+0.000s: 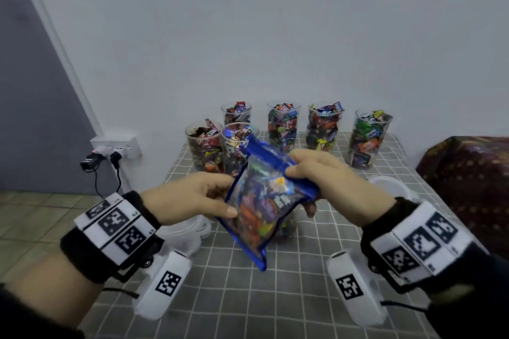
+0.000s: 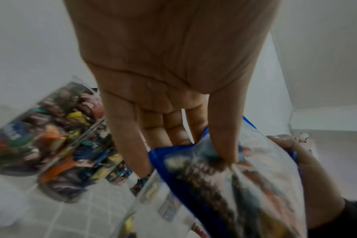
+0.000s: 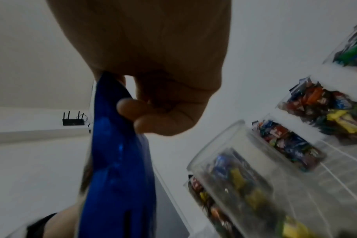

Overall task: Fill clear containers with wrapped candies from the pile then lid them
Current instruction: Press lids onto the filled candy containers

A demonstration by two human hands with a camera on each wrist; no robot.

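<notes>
Both hands hold a clear, blue-edged plastic bag of wrapped candies [image 1: 261, 201] in the air above a grey checked tablecloth [image 1: 275, 297]. The left hand [image 1: 192, 195] pinches the bag's left side between thumb and fingers. The right hand [image 1: 325, 176] grips the blue top strip with curled fingers. The bag looks soft, crinkly and fairly light; its film is probably slippery, so the stiffer blue edge seems the safest hold. White print on the bag is too blurred to read. Behind stand six clear round containers [image 1: 283, 126] already full of wrapped candies, none lidded. One wrapper may read "blue"; I cannot be sure. White translucent lids [image 1: 391, 184] lie beside the hands.
</notes>
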